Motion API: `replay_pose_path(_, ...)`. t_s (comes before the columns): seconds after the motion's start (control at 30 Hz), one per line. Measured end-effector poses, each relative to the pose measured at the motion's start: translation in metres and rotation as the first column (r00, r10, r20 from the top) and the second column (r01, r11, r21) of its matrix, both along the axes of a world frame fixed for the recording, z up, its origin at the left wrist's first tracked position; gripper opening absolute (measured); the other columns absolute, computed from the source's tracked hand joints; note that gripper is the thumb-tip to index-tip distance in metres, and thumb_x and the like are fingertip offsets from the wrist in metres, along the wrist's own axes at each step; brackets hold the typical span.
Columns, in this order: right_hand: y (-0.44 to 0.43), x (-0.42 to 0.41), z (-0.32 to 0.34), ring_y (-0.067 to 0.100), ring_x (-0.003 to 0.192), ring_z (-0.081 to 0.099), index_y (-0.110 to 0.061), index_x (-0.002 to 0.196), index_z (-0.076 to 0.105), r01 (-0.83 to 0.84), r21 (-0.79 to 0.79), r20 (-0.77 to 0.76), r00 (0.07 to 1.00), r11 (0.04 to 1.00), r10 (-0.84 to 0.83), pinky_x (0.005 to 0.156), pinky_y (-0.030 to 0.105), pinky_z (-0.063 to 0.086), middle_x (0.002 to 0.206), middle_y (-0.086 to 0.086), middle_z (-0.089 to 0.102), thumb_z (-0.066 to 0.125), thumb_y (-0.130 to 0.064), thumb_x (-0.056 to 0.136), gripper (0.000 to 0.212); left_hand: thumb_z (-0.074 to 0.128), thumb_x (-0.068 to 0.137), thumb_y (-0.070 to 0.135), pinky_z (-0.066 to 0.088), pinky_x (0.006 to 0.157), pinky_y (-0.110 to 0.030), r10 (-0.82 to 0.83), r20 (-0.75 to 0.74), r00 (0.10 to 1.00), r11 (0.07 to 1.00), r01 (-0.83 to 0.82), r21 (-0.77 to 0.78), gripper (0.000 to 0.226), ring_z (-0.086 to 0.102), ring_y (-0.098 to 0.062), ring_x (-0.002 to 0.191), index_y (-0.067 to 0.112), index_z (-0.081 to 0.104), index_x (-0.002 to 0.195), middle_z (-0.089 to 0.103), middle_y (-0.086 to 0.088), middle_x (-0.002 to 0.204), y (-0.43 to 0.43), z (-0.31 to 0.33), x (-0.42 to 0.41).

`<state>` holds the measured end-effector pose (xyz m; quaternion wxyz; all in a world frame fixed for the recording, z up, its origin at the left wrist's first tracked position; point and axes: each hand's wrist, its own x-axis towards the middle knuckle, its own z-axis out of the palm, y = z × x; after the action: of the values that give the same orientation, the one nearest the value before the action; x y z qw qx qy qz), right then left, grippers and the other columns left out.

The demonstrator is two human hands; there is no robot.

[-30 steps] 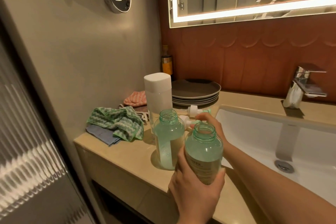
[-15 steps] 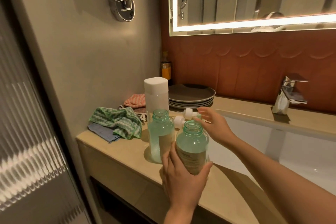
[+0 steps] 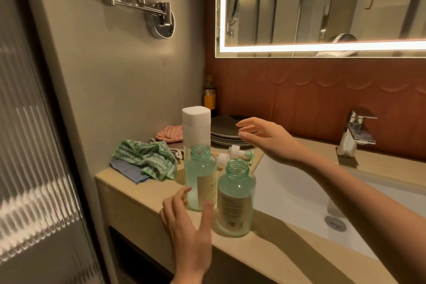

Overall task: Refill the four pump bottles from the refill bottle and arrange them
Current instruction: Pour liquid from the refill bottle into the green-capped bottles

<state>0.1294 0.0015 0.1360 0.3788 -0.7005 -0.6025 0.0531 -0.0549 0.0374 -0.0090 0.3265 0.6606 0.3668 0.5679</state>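
Pump bottles, two of them, are seen standing upright on the beige countertop (image 3: 143,191), their long axes vertical and their open necks pointing up, with the pump heads removed. The nearer bottle (image 3: 236,198) stands just left of the sink (image 3: 288,191), close to the counter's front edge; a pale label with small print and a barcode at its foot is carried on it, but the writing is too blurred to be read. The farther bottle (image 3: 200,177) stands just behind and to the left of it, and a cream label with unreadable print is turned partly away. Both are of translucent green plastic; a pale greenish tint shows through each, though the liquid level cannot be told.

Two white pump heads (image 3: 232,155) are laid on their sides on the counter, just behind the bottles and beside the sink's left rim. A tall white-capped refill bottle (image 3: 196,127) is stood upright behind them, its cap on. A stack of dark plates (image 3: 224,132) is set behind the sink's left corner, with a dark bottle bearing an orange label (image 3: 209,97) in the corner.

The left hand (image 3: 189,226) is held open, fingers spread, just in front of the bottles, and nothing is gripped. The right hand (image 3: 267,138) is raised above the pump heads, fingers loosely spread and empty.
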Motion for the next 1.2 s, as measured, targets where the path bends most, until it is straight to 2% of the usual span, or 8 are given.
replay_pose_path(0.13, 0.022, -0.016, 0.022, 0.020, 0.118, 0.052, -0.022, 0.139, 0.037, 0.011, -0.174, 0.158, 0.987, 0.985, 0.017, 0.094, 0.027, 0.040, 0.138, 0.005, 0.048, 0.050, -0.043, 0.091, 0.054, 0.044, 0.075, 0.062, 0.036, 0.076, -0.017, -0.074, 0.148, 0.986, 0.994, 0.086, -0.074, 0.047, 0.047, -0.008, 0.096, 0.027, 0.051, 0.106, 0.046, 0.010, 0.105, 0.037, 0.029, -0.018)
replay_pose_path(0.23, 0.048, -0.030, 0.037, 0.024, 0.127, 0.044, -0.019, 0.144, 0.028, 0.032, -0.216, 0.233, 0.972, 0.976, 0.020, 0.098, 0.029, 0.036, 0.144, 0.009, 0.041, 0.050, -0.048, 0.090, 0.065, 0.054, 0.087, 0.043, 0.039, 0.075, -0.020, -0.130, 0.179, 0.975, 0.982, 0.151, -0.113, 0.028, 0.053, -0.012, 0.097, 0.021, 0.056, 0.103, 0.056, 0.003, 0.103, 0.065, 0.046, -0.032)
replay_pose_path(0.37, 0.089, -0.046, 0.047, 0.030, 0.124, 0.045, -0.010, 0.145, 0.024, 0.084, -0.243, 0.288, 0.957, 0.966, -0.011, 0.094, 0.031, 0.037, 0.143, 0.014, 0.040, 0.055, -0.054, 0.085, 0.081, 0.053, 0.092, 0.028, 0.041, 0.070, -0.023, -0.254, 0.092, 0.963, 0.936, 0.268, -0.226, 0.009, 0.056, -0.019, 0.096, 0.022, 0.057, 0.097, 0.060, 0.002, 0.099, 0.092, 0.058, -0.046)
replay_pose_path(0.53, 0.126, -0.067, 0.044, 0.032, 0.104, 0.050, 0.004, 0.121, 0.049, 0.242, -0.316, 0.423, 0.901, 0.917, -0.092, 0.079, 0.036, 0.043, 0.121, 0.020, 0.053, 0.054, -0.062, 0.082, 0.077, 0.053, 0.092, 0.032, 0.039, 0.055, -0.016, -0.426, -0.119, 0.897, 0.867, 0.367, -0.338, 0.008, 0.057, -0.013, 0.092, 0.026, 0.056, 0.097, 0.058, 0.004, 0.102, 0.106, 0.056, -0.055)
replay_pose_path(0.7, 0.140, -0.076, 0.030, 0.026, 0.092, 0.052, -0.006, 0.119, 0.045, 0.347, -0.133, 0.396, 0.877, 0.928, -0.271, 0.070, 0.035, 0.047, 0.116, 0.013, 0.050, 0.069, -0.064, 0.068, 0.081, 0.056, 0.091, 0.030, 0.048, 0.063, -0.013, -0.507, -0.165, 0.846, 0.839, 0.440, -0.321, 0.009, 0.058, -0.010, 0.091, 0.027, 0.059, 0.098, 0.059, 0.005, 0.103, 0.107, 0.045, -0.059)
replay_pose_path(0.87, 0.144, -0.091, 0.026, 0.022, 0.090, 0.050, -0.012, 0.112, 0.051, 0.193, -0.030, 0.360, 0.917, 0.981, -0.169, 0.073, 0.034, 0.046, 0.109, 0.007, 0.051, 0.078, -0.054, 0.064, 0.069, 0.063, 0.086, 0.023, 0.046, 0.065, -0.012, -0.379, -0.005, 0.926, 0.904, 0.369, -0.217, 0.005, 0.062, -0.012, 0.084, 0.024, 0.065, 0.091, 0.066, 0.006, 0.089, 0.107, 0.045, -0.060)
replay_pose_path(1.0, 0.141, -0.107, 0.024, 0.024, 0.096, 0.050, -0.012, 0.114, 0.052, 0.123, -0.005, 0.356, 0.928, 0.992, -0.113, 0.083, 0.037, 0.046, 0.108, 0.006, 0.050, 0.078, -0.051, 0.064, 0.069, 0.072, 0.079, 0.017, 0.049, 0.067, -0.015, -0.270, 0.182, 0.946, 0.930, 0.304, -0.205, 0.023, 0.062, -0.009, 0.081, 0.025, 0.060, 0.097, 0.064, 0.004, 0.097, 0.108, 0.058, -0.063)
replay_pose_path(1.2, 0.126, -0.140, 0.029, 0.023, 0.099, 0.051, -0.013, 0.113, 0.056, -0.046, 0.034, 0.282, 0.959, 0.998, 0.035, 0.083, 0.037, 0.046, 0.108, 0.007, 0.057, 0.079, -0.051, 0.064, 0.065, 0.081, 0.066, 0.034, 0.043, 0.097, -0.034, -0.151, -0.009, 0.988, 0.980, 0.149, -0.136, 0.081, 0.045, -0.013, 0.120, 0.026, 0.036, 0.134, 0.045, 0.008, 0.131, 0.105, 0.062, -0.067)
